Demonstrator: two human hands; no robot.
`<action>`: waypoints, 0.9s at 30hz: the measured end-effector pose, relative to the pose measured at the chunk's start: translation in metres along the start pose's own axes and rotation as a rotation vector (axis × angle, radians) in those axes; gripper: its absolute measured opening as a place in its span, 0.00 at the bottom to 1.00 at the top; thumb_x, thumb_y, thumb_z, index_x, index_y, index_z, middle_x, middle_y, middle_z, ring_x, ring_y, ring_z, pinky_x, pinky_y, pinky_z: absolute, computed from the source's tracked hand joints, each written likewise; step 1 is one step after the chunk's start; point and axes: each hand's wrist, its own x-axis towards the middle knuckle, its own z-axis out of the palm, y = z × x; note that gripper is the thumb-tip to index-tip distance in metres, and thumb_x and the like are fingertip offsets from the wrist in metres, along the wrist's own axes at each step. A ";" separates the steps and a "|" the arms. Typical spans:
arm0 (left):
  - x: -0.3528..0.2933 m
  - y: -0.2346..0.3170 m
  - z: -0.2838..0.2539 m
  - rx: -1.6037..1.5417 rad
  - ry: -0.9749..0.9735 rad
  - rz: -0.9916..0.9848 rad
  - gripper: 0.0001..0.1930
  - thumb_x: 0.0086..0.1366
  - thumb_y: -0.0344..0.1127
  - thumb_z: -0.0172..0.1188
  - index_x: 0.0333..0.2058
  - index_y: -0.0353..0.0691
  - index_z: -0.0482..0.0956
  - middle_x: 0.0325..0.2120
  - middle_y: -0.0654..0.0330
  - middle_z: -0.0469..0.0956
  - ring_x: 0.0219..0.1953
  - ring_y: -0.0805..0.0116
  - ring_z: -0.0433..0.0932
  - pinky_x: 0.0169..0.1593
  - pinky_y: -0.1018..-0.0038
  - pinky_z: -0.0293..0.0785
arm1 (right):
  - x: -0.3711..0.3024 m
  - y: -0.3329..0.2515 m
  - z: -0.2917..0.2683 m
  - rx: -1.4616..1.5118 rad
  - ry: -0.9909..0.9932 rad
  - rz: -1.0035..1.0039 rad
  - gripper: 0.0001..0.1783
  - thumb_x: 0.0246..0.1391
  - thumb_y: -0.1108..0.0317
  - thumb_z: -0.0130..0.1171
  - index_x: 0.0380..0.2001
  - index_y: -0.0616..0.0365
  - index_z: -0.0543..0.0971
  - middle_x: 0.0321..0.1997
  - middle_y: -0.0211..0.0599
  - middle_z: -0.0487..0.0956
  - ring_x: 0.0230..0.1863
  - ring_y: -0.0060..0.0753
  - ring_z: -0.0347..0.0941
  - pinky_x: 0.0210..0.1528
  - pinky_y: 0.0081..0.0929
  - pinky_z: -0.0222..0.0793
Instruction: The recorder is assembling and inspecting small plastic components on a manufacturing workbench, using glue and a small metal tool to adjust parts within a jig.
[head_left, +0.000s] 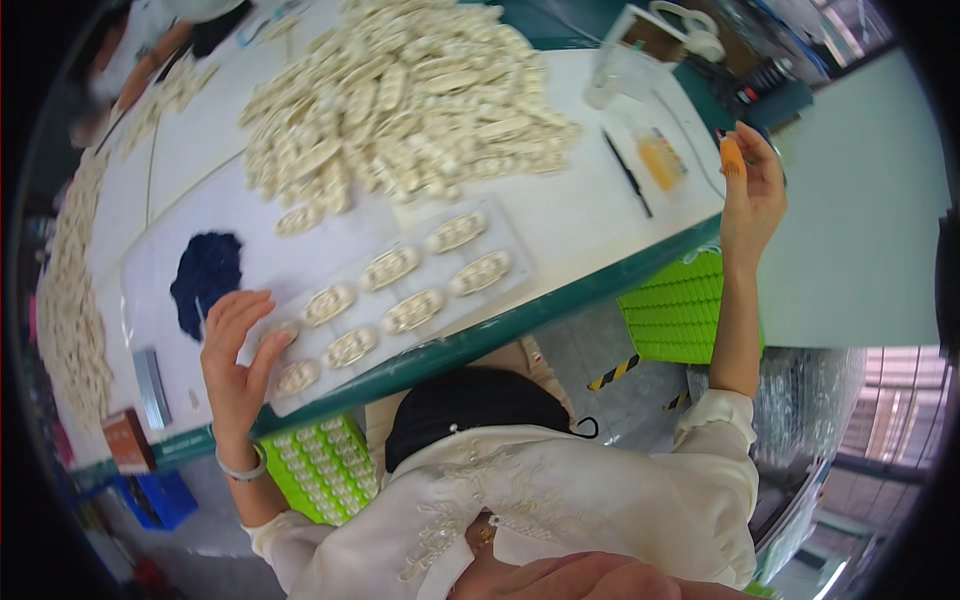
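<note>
We see our left hand (235, 350) low over the bench (590, 225), its thumb and fingers curled close around one cream piece (281, 331). We cannot tell if that grip is tight. The piece sits at the left end of the back row on a flat tray (522, 262), where eight pieces make two rows. Our right hand (755, 190) is up in the air, with an orange thing (732, 158) by its thumb; we cannot tell if that grip holds it. A big heap (400, 110) lies behind the tray.
</note>
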 end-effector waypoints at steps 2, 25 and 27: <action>0.014 0.010 0.005 -0.014 -0.028 0.044 0.16 0.47 0.25 0.65 0.38 0.35 0.78 0.40 0.54 0.77 0.47 0.54 0.71 0.51 0.65 0.66 | 0.007 0.032 -0.020 0.032 0.074 0.159 0.22 0.47 0.79 0.58 0.48 0.61 0.72 0.43 0.36 0.73 0.43 0.24 0.70 0.44 0.21 0.69; -0.006 0.034 -0.003 -0.002 0.001 -0.082 0.13 0.48 0.26 0.66 0.35 0.36 0.79 0.35 0.56 0.79 0.42 0.59 0.75 0.46 0.69 0.71 | 0.053 0.090 0.085 0.149 -0.337 0.171 0.27 0.47 0.52 0.61 0.44 0.61 0.71 0.43 0.40 0.74 0.40 0.31 0.72 0.45 0.29 0.67; -0.005 0.031 -0.005 0.017 0.049 -0.079 0.13 0.48 0.26 0.66 0.35 0.36 0.79 0.35 0.57 0.79 0.42 0.59 0.76 0.46 0.70 0.71 | 0.036 0.047 0.084 0.457 -0.360 0.281 0.30 0.49 0.54 0.61 0.50 0.62 0.68 0.47 0.43 0.72 0.42 0.33 0.71 0.49 0.30 0.67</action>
